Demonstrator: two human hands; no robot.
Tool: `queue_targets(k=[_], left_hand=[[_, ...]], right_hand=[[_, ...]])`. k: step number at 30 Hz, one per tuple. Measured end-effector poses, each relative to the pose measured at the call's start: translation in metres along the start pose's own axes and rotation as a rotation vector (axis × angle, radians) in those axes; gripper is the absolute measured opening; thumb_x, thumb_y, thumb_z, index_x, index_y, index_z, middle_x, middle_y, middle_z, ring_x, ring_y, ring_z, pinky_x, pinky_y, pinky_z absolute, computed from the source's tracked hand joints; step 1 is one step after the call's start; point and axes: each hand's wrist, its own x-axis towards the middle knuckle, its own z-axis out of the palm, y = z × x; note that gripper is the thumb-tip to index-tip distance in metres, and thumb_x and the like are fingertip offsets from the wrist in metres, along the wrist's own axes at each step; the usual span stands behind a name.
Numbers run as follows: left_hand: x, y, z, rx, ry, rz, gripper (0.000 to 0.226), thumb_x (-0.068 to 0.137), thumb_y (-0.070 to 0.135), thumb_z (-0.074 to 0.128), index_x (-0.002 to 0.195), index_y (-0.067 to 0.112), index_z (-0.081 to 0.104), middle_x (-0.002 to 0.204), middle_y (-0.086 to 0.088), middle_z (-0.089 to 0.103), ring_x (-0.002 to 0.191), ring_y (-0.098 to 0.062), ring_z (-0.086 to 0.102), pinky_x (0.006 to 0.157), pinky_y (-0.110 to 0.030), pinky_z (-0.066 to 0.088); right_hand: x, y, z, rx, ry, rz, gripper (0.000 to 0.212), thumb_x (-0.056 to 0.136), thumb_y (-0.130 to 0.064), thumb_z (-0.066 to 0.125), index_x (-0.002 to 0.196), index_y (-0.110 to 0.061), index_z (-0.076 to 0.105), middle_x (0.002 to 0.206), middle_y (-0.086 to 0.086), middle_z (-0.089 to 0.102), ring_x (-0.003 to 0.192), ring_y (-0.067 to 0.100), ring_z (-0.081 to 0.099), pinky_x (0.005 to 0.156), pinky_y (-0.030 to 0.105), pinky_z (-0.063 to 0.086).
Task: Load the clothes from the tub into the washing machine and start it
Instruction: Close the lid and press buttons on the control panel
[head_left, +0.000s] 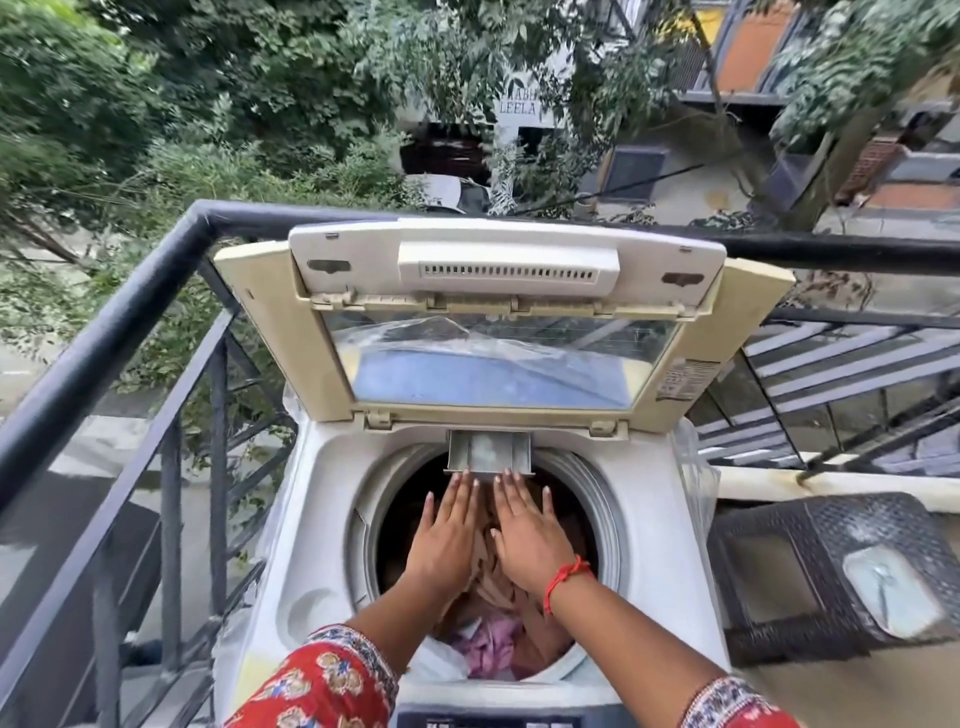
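Both my hands, left (445, 530) and right (524, 530), lie flat-fingered over the clothes (498, 613), fingertips at the drawer (491, 453); next, push it shut.

Over the open drum of the washing machine (649, 514), whose lid (498, 332) stands upright by the black railing (104, 338), the left hand (447, 535) and the right hand (527, 530) lie flat with straight fingers, touching the detergent drawer (488, 452), above beige and pink clothes (498, 618).
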Motion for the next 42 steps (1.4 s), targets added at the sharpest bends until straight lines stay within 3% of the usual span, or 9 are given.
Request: queue_targets(k=[5,9,16,20,24,27,30,35,42], left_hand=[[0.002,0.007,0.009,-0.169,0.025,-0.037,0.066,0.084,0.023,0.016,0.147,0.003,0.007,0.155,-0.010,-0.001,0.148,-0.023,0.014,0.110,-0.052,0.039],[0.007,0.005,0.003,-0.083,-0.061,-0.036,0.072,0.098,0.020,0.028,0.147,0.010,-0.024,0.145,0.000,-0.037,0.135,-0.013,-0.032,0.123,-0.044,0.011],[0.030,-0.010,-0.001,-0.024,-0.023,-0.087,0.083,0.094,0.014,0.038,0.143,0.011,-0.029,0.148,-0.001,-0.040,0.137,-0.017,-0.033,0.122,-0.046,0.014],[0.034,-0.014,0.003,-0.007,-0.040,-0.075,0.086,0.094,0.014,0.040,0.146,0.011,-0.028,0.148,-0.002,-0.040,0.139,-0.018,-0.033,0.122,-0.044,0.013],[0.034,-0.012,0.006,-0.005,-0.056,-0.068,0.085,0.094,0.014,0.039,0.146,0.011,-0.027,0.151,-0.003,-0.038,0.139,-0.018,-0.033,0.123,-0.043,0.012],[0.032,-0.011,0.006,-0.016,-0.041,-0.056,0.082,0.094,0.014,0.036,0.144,0.011,-0.029,0.150,-0.004,-0.038,0.139,-0.018,-0.033,0.123,-0.042,0.012],[0.029,-0.009,0.006,0.000,-0.025,-0.030,0.080,0.093,0.013,0.033,0.143,0.011,-0.030,0.150,-0.003,-0.039,0.139,-0.017,-0.033,0.121,-0.042,0.009],[0.036,-0.010,0.009,0.029,-0.020,-0.021,0.079,0.093,0.013,0.032,0.144,0.010,-0.027,0.152,-0.003,-0.036,0.138,-0.017,-0.033,0.122,-0.045,0.006],[0.044,-0.013,0.012,0.041,-0.036,-0.013,0.080,0.092,0.013,0.033,0.147,0.010,-0.025,0.152,-0.002,-0.034,0.139,-0.016,-0.032,0.123,-0.046,0.008]], right_hand=[[0.003,-0.002,0.011,-0.040,-0.005,-0.018,0.059,0.084,-0.036,0.037,0.128,-0.006,0.062,0.131,0.010,0.064,0.124,0.021,0.059,0.102,0.046,0.045],[0.010,0.003,0.014,-0.019,0.051,-0.013,0.058,0.089,-0.030,0.048,0.140,-0.002,0.047,0.145,0.015,0.050,0.137,0.026,0.045,0.111,0.051,0.031],[0.024,0.006,-0.004,0.015,0.071,-0.072,0.062,0.102,-0.024,0.032,0.155,-0.007,0.005,0.164,0.009,0.007,0.152,0.021,0.002,0.120,0.047,-0.004],[0.024,0.004,-0.004,0.021,0.049,-0.056,0.063,0.102,-0.024,0.031,0.155,-0.009,0.000,0.164,0.006,0.001,0.152,0.019,-0.004,0.119,0.047,-0.007],[0.025,0.006,-0.003,0.022,0.041,-0.030,0.064,0.099,-0.025,0.040,0.154,-0.008,0.013,0.163,0.005,0.013,0.151,0.019,0.009,0.118,0.049,-0.001],[0.022,0.014,0.002,-0.039,0.049,-0.022,0.065,0.080,-0.030,0.065,0.139,-0.006,0.051,0.144,0.008,0.052,0.135,0.019,0.048,0.109,0.048,0.033],[0.021,0.027,0.005,-0.023,0.065,-0.001,0.066,0.070,-0.031,0.074,0.128,-0.005,0.062,0.132,0.010,0.063,0.123,0.022,0.059,0.098,0.046,0.048],[0.025,0.037,0.000,-0.070,0.084,-0.001,0.057,0.074,-0.031,0.062,0.125,-0.004,0.065,0.127,0.011,0.066,0.119,0.022,0.063,0.094,0.043,0.052],[0.030,0.031,0.002,-0.096,0.098,0.001,0.067,0.063,-0.033,0.079,0.122,-0.003,0.066,0.122,0.011,0.068,0.114,0.023,0.066,0.092,0.040,0.053]])
